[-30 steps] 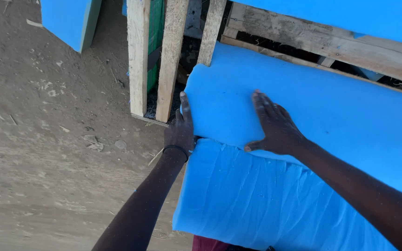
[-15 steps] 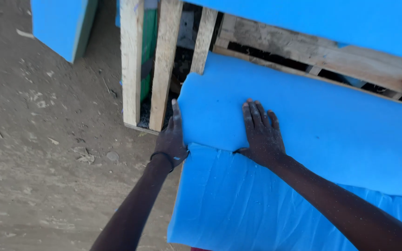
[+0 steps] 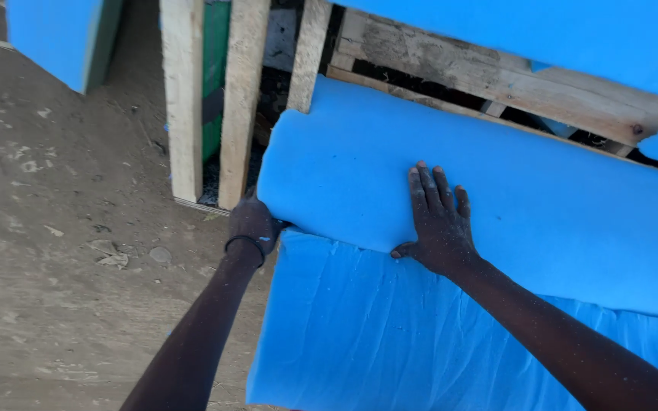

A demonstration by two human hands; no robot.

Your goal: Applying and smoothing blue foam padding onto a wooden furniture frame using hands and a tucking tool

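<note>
Foam roll (image 3: 512,190), blue, lies across a wooden frame (image 3: 496,84), on top of a flat blue foam sheet (image 3: 390,335). Your right hand (image 3: 439,224) presses flat on the roll, fingers spread, gripping nothing. Your left hand (image 3: 253,224) cups the roll's left end; fingers hidden, so the grip cannot be told. Dirt ground (image 3: 62,251) at left.

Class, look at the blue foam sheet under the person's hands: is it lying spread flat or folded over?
Folded over. The blue foam sheet has a rounded upper layer lying on a flat lower layer, pressed by the right hand.
</note>
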